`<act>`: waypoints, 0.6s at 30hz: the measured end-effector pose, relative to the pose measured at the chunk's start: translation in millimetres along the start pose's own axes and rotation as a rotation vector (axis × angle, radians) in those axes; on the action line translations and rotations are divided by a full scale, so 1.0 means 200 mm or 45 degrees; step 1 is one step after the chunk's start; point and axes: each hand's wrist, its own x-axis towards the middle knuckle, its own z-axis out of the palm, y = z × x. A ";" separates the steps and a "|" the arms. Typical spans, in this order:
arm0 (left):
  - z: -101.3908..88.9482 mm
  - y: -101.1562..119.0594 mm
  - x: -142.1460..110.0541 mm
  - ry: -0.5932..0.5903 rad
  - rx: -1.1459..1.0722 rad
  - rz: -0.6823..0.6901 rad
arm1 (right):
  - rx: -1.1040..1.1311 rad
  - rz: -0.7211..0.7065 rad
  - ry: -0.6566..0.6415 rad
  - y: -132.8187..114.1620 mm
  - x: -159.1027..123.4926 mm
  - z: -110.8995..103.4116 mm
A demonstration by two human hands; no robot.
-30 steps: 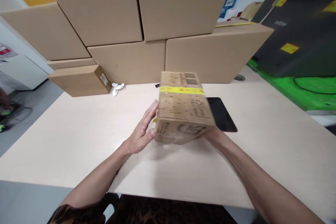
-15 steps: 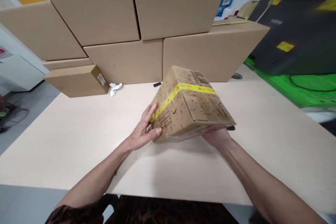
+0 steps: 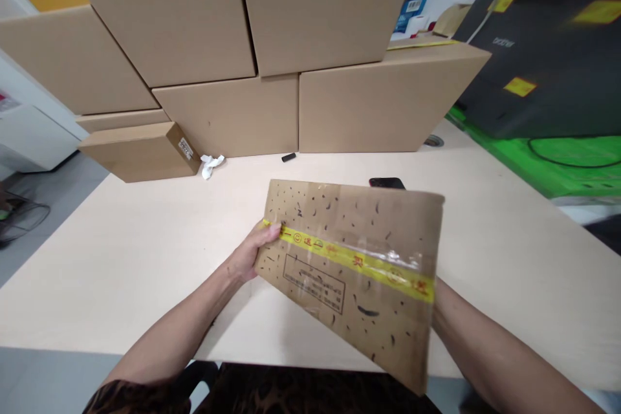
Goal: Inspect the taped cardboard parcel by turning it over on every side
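A brown cardboard box (image 3: 320,207), printed with dark flecks and wrapped by a band of yellow tape (image 3: 334,251), is held tilted above the table, one broad face toward me. My left hand (image 3: 259,242) grips its left edge, thumb lying on the face near the tape's end. My right hand is hidden behind the box; only the right forearm (image 3: 466,317) shows, running up to the box's right edge. Just beyond the box's top edge lies a dark phone-like object (image 3: 387,183), partly covered by it.
Large plain cartons (image 3: 359,113) are stacked along the back of the pale table (image 3: 145,252). A flatter box (image 3: 140,154) stands at the back left beside crumpled white paper (image 3: 211,165). A small black piece (image 3: 288,157) lies near the cartons. Green material (image 3: 572,162) is at the right.
The box has been turned so its flecked, taped face now points toward me. My right hand has gone out of sight behind it, and the dark phone-like object shows more.
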 end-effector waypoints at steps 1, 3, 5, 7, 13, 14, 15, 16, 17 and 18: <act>-0.01 0.02 -0.01 0.028 0.025 0.036 | 0.012 0.062 0.009 -0.03 0.01 0.02; -0.02 0.07 -0.02 0.104 0.092 0.148 | 0.125 0.242 0.050 -0.07 0.04 0.06; -0.03 0.13 -0.03 0.215 0.173 0.298 | 0.256 0.329 0.060 -0.11 0.08 0.09; -0.04 0.16 -0.03 0.359 0.278 0.471 | 0.301 0.322 0.013 -0.13 0.11 0.10; -0.05 0.19 -0.03 0.472 0.536 0.660 | 0.261 0.246 0.004 -0.08 0.10 0.09; -0.05 0.18 -0.03 0.429 0.554 0.662 | 0.249 0.226 0.032 -0.07 0.10 0.09; -0.06 0.18 -0.03 0.379 0.572 0.664 | 0.228 0.209 0.043 -0.06 0.09 0.09; -0.06 0.18 -0.03 0.336 0.589 0.665 | 0.199 0.193 0.040 -0.06 0.09 0.09; -0.06 0.18 -0.03 0.302 0.606 0.660 | 0.163 0.176 0.029 -0.05 0.09 0.09; -0.07 0.18 -0.03 0.278 0.623 0.646 | 0.127 0.157 0.016 -0.06 0.09 0.08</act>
